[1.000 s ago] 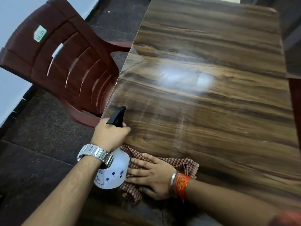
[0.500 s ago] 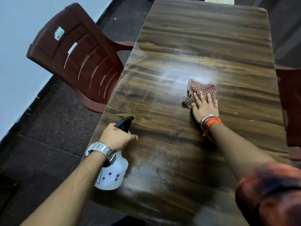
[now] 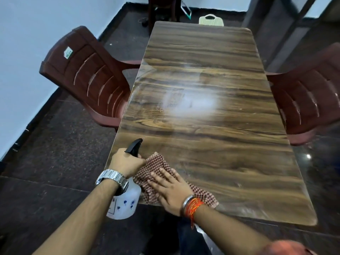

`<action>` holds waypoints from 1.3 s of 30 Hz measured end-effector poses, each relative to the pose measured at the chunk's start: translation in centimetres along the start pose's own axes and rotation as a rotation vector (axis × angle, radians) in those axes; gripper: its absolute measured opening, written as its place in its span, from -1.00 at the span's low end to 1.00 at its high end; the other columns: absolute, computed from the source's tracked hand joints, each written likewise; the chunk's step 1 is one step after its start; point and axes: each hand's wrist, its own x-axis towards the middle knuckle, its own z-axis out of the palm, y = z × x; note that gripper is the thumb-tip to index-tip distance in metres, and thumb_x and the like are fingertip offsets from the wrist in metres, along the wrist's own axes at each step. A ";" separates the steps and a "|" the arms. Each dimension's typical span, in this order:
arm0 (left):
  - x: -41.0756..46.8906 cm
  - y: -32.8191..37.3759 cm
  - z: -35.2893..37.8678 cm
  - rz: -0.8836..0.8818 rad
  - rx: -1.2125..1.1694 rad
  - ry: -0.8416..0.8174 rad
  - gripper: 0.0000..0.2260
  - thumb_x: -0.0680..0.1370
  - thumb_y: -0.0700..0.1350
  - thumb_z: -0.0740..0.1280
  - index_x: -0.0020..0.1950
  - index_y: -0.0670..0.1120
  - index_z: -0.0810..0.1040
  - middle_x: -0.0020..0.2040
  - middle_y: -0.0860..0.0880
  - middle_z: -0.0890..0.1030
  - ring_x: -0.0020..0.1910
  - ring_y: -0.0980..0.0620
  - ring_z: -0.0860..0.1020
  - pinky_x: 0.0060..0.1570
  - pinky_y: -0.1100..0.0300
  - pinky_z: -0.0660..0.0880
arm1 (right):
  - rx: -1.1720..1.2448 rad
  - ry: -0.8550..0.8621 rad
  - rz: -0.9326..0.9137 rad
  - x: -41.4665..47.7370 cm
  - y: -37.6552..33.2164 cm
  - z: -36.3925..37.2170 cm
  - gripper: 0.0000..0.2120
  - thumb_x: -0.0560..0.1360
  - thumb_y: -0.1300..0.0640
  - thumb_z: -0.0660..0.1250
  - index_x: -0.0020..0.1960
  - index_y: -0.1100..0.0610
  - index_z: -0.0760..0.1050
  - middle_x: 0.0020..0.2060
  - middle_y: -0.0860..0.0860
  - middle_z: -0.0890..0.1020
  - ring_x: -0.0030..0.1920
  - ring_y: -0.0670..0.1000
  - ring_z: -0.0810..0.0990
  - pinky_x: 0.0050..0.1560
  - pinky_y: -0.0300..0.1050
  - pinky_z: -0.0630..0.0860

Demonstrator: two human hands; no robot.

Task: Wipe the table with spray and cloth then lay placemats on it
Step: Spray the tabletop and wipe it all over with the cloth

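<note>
A long wood-grain table (image 3: 211, 129) runs away from the near edge, with a bright glare patch near its middle. At its near left corner the right hand (image 3: 170, 188) lies flat, fingers straight, on a red-and-white checked cloth (image 3: 156, 167) spread on the tabletop. Just left of it, the left hand (image 3: 127, 162) grips the neck of a white spray bottle (image 3: 124, 203) with a black nozzle, held beside the table's edge. A silver watch (image 3: 112, 178) sits on that wrist. Dark red plastic chairs stand on the left (image 3: 88, 80) and on the right (image 3: 309, 94).
</note>
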 end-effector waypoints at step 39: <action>13.8 0.8 -9.6 0.157 0.001 -0.098 -0.85 0.36 -0.11 0.54 -0.30 -0.11 0.61 -0.36 -0.01 0.63 -0.33 0.01 0.57 -0.38 0.26 0.39 | 0.232 0.213 1.403 -0.9 6.1 -0.7 -0.41 0.50 -0.12 -0.04 0.50 -0.02 0.21 0.51 0.00 0.22 0.49 0.19 0.16 0.42 0.25 0.09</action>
